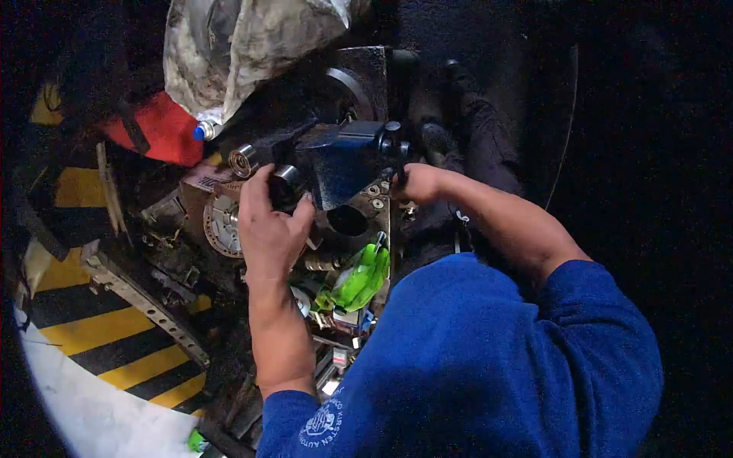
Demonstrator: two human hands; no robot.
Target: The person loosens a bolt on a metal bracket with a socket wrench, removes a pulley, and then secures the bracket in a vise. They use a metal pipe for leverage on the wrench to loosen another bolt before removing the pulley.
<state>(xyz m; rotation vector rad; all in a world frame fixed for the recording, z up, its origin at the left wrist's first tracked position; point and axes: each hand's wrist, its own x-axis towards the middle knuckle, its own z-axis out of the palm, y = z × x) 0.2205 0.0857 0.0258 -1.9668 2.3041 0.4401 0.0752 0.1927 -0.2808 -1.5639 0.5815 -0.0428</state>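
Note:
A dark, heavy-looking metal part (pixel 340 164) lies across the machine in front of me; its kind I cannot make out. At its left end are two shiny round metal pieces, a ring-like one (pixel 243 159) and a cylinder (pixel 287 175). My left hand (pixel 269 217) is curved about the cylinder end, fingers above and thumb below, touching the part. My right hand (pixel 418 183) is closed at the part's right end, beside several round knobs or bolt heads (pixel 392 137). What lies inside its fingers is mostly hidden.
Below the part is a metal block with a round dark hole (pixel 347 220). A round drilled plate (pixel 221 225) sits left. Nearby are a bright green cloth or glove (pixel 360 282), a stained bag (pixel 229 53), a red item (pixel 156 130) and a perforated metal bar (pixel 149 305) over yellow-black striped floor.

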